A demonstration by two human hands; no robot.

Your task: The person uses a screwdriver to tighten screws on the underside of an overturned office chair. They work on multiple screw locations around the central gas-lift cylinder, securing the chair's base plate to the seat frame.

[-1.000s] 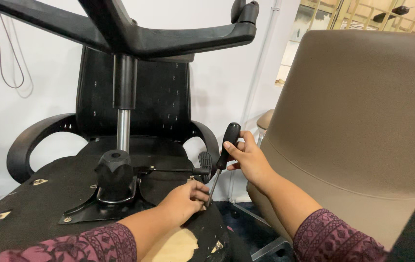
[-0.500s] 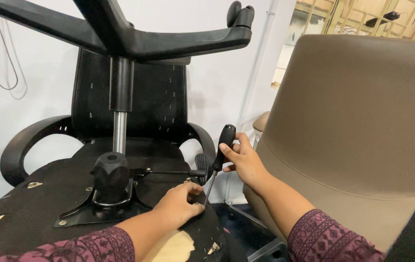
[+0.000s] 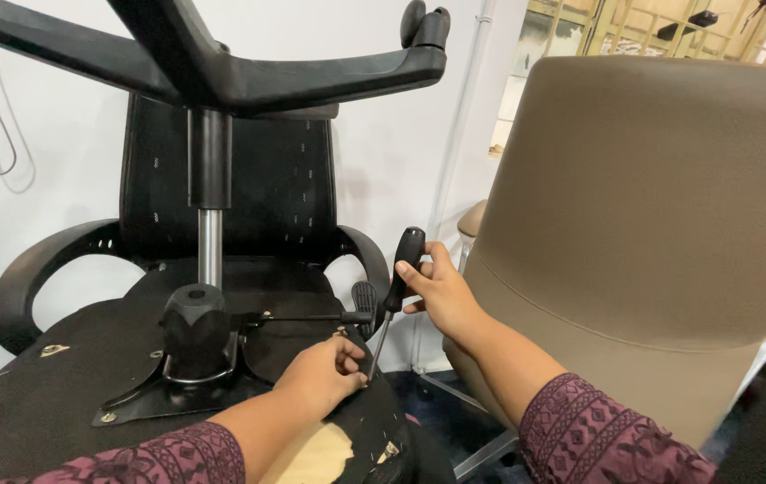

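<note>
Two hands: right (image 3: 441, 291) grips screwdriver (image 3: 393, 289); tan chair (image 3: 652, 224) beside.

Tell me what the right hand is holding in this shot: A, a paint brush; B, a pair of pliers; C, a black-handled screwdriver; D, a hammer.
C: the right hand grips the black handle of a screwdriver, whose thin metal shaft runs down to the edge of the overturned chair seat, where the left hand rests by its tip.
</note>
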